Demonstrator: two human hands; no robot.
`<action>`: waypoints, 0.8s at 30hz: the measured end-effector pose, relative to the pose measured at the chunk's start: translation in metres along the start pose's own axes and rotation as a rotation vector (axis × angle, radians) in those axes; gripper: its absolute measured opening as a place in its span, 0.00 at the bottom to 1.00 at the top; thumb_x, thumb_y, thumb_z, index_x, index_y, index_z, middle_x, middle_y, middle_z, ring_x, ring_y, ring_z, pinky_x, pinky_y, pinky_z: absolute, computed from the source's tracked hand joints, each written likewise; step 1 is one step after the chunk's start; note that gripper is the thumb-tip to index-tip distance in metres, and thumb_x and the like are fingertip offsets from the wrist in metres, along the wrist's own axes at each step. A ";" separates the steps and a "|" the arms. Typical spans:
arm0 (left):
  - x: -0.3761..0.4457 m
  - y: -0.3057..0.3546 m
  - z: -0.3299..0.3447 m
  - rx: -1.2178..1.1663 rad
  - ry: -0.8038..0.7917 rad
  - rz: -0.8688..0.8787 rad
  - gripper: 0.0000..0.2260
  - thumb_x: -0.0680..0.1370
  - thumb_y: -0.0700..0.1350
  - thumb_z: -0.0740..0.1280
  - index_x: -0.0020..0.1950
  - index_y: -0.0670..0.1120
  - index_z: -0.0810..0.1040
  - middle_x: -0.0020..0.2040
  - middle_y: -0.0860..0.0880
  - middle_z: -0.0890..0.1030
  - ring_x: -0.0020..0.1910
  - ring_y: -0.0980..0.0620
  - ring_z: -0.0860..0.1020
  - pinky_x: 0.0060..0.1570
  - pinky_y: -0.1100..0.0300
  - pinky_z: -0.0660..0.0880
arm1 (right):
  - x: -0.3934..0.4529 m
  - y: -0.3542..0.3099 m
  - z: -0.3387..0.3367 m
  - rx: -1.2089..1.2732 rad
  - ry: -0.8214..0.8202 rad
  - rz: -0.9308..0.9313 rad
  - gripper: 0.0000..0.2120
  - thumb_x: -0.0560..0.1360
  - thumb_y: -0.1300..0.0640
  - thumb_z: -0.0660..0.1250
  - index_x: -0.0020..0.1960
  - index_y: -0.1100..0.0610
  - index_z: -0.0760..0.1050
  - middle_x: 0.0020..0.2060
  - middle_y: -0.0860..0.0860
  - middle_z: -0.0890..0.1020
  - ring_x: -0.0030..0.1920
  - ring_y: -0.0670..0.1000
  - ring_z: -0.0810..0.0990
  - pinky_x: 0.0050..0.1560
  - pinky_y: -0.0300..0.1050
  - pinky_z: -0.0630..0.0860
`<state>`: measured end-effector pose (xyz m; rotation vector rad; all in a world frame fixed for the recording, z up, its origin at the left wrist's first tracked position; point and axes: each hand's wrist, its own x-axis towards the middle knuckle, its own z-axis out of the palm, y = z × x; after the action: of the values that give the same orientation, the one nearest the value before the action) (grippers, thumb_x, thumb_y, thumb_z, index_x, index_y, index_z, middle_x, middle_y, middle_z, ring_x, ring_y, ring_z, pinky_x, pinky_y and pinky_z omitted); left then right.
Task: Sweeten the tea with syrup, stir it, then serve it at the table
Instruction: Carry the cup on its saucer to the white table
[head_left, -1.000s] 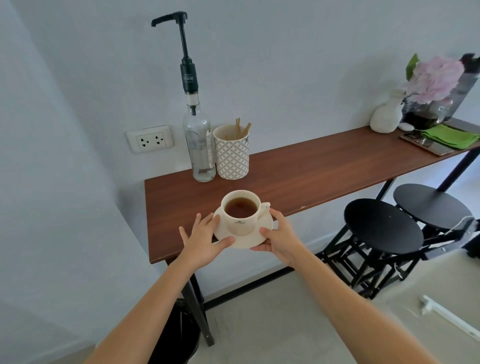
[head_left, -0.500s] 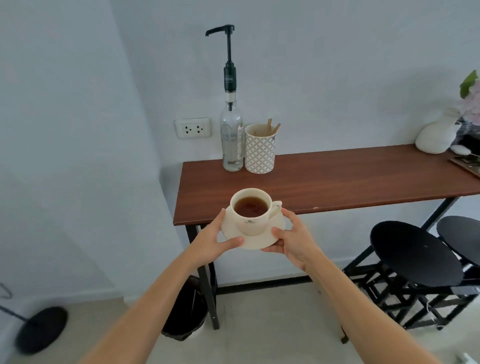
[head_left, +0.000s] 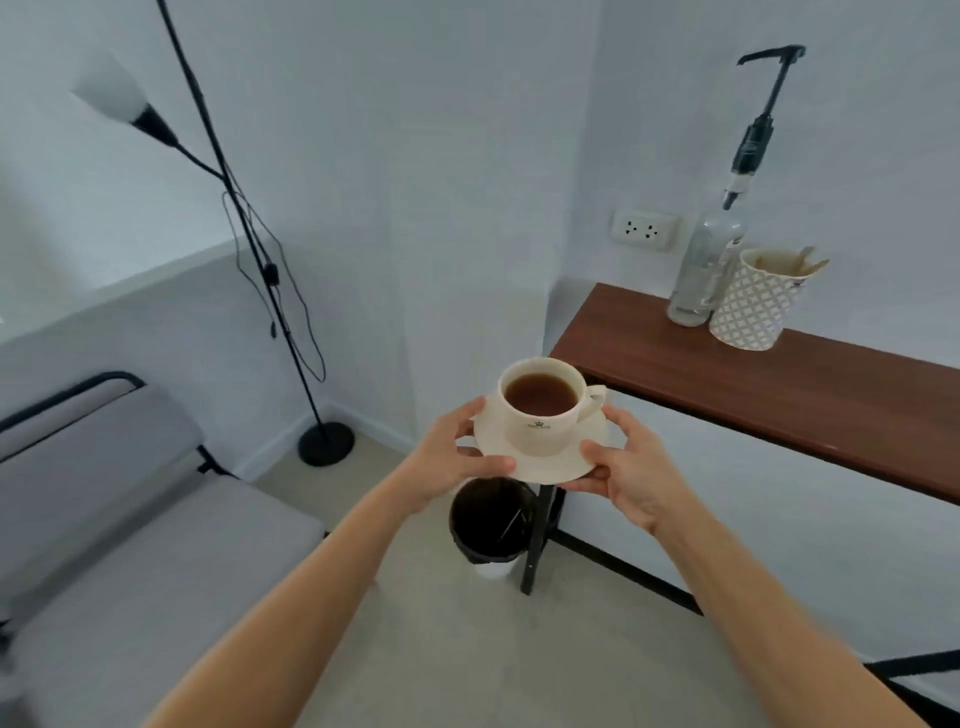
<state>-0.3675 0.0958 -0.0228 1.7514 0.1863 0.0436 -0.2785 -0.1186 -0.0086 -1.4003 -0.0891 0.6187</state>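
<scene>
A cream cup of dark tea (head_left: 541, 402) stands on a cream saucer (head_left: 540, 461), held in the air off the left end of the brown table (head_left: 779, 395). My left hand (head_left: 449, 460) grips the saucer's left rim and my right hand (head_left: 626, 470) grips its right rim. The cup's handle points right. On the table's far left corner stand a clear syrup bottle with a black pump (head_left: 709, 260) and a patterned white holder with wooden stir sticks (head_left: 753, 301).
A black-lined bin (head_left: 491, 519) sits on the floor under the saucer, beside the table leg (head_left: 540, 535). A black floor lamp (head_left: 249, 244) stands in the corner. A grey seat (head_left: 130, 519) fills the left. A wall socket (head_left: 644, 228) is behind the bottle.
The cup and saucer have come off the table and my view has turned left. The table, bottle and holder now lie to the right; the lamp and grey seat have come into view.
</scene>
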 end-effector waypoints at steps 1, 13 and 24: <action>-0.017 -0.003 -0.011 -0.011 0.035 -0.001 0.30 0.72 0.38 0.78 0.62 0.64 0.70 0.64 0.45 0.78 0.59 0.42 0.83 0.57 0.55 0.80 | -0.004 0.003 0.016 -0.006 -0.029 0.007 0.26 0.79 0.73 0.61 0.73 0.53 0.66 0.65 0.63 0.75 0.52 0.65 0.84 0.35 0.54 0.86; -0.262 -0.061 -0.160 -0.032 0.405 -0.043 0.33 0.71 0.37 0.79 0.73 0.48 0.72 0.64 0.44 0.80 0.55 0.55 0.83 0.54 0.58 0.82 | -0.084 0.085 0.245 -0.106 -0.391 0.097 0.29 0.80 0.73 0.61 0.76 0.54 0.62 0.64 0.66 0.76 0.47 0.63 0.84 0.34 0.53 0.86; -0.542 -0.112 -0.280 -0.035 0.731 -0.140 0.27 0.71 0.36 0.78 0.58 0.64 0.76 0.55 0.51 0.81 0.60 0.44 0.80 0.57 0.57 0.81 | -0.210 0.210 0.488 -0.184 -0.723 0.256 0.30 0.80 0.73 0.60 0.77 0.52 0.61 0.67 0.67 0.74 0.47 0.64 0.83 0.31 0.54 0.85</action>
<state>-0.9509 0.3068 -0.0393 1.6163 0.8312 0.5829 -0.7302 0.2285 -0.0478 -1.3111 -0.5590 1.3389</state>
